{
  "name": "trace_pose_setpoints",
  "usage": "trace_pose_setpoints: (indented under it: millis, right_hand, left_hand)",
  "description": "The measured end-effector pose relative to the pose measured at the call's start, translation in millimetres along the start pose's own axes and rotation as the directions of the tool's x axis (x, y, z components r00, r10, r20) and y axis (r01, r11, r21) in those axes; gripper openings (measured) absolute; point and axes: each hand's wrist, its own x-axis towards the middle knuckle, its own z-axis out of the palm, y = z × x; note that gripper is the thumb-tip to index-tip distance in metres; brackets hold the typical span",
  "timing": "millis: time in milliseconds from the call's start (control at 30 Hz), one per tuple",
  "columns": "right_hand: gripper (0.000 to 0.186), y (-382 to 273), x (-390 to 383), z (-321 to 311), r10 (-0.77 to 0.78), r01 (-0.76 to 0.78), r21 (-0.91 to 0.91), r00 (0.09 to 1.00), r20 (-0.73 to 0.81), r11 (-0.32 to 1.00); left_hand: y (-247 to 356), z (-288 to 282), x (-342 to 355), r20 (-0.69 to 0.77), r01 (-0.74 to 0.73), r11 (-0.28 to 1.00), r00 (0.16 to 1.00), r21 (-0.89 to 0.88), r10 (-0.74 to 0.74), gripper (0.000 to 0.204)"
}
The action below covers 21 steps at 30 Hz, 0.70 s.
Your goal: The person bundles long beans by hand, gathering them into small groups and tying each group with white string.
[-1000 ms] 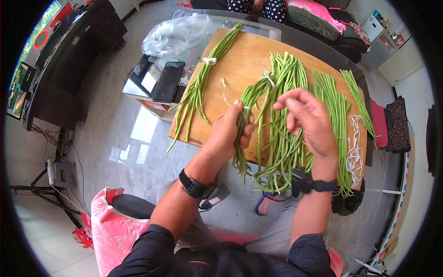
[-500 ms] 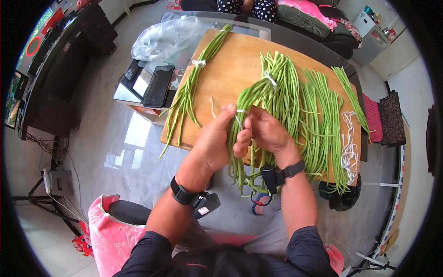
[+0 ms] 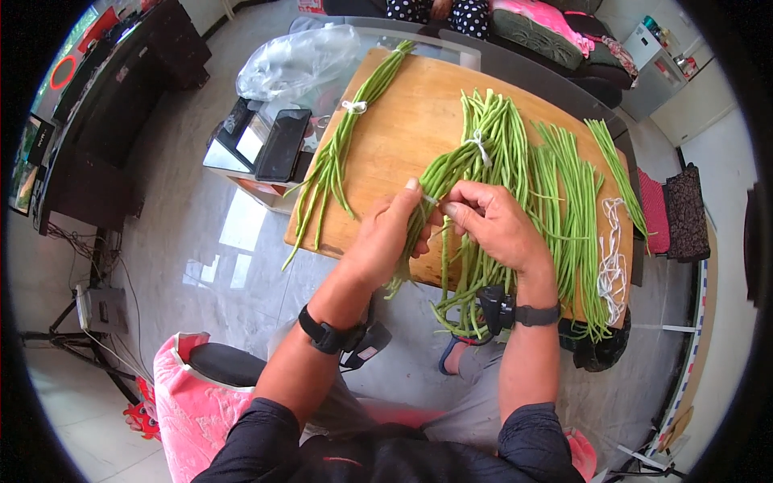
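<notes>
My left hand (image 3: 385,235) is closed around a bunch of long green beans (image 3: 448,167) above the near edge of a wooden board (image 3: 403,129). A white string (image 3: 431,200) circles this bunch beside my left thumb. At that string my right hand (image 3: 501,227) pinches with thumb and forefinger; the string's end is mostly hidden by the fingers. The held bunch runs up to more beans (image 3: 509,145), where another white tie (image 3: 480,146) is knotted. A separate tied bunch (image 3: 338,153) lies on the board's left side.
Loose beans (image 3: 573,217) lie on the board's right, beside several white strings (image 3: 613,258). A black phone (image 3: 283,145) rests left of the board, with a clear plastic bag (image 3: 298,60) behind it. Another person in dotted trousers (image 3: 439,18) sits at the far side.
My right hand has turned and drawn slightly right, with its fingers now pinching at the string. My left hand has wrapped further round the bean bunch.
</notes>
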Motion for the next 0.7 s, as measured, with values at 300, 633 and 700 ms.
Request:
trace_pose_setpoints:
  millis: [300,633,700]
  right_hand:
    - [0.02,-11.2,-2.8,8.7,0.042,-0.025,0.288,0.998,-0.055,0.957]
    - [0.04,41.2,29.7,36.8,0.014,-0.055,-0.148,0.964,-0.266,0.987]
    - [0.041,45.0,31.0,37.5,0.026,-0.093,-0.237,0.962,-0.271,0.967]
  left_hand:
    - [3.1,3.0,-1.8,-0.003,-0.304,0.897,0.947,0.322,0.323,0.048]
    - [-18.7,-0.2,5.6,0.229,-0.347,0.093,0.774,0.933,0.591,0.03]
    - [-29.1,-5.0,13.8,0.172,-0.33,0.184,0.802,0.926,0.572,0.03]
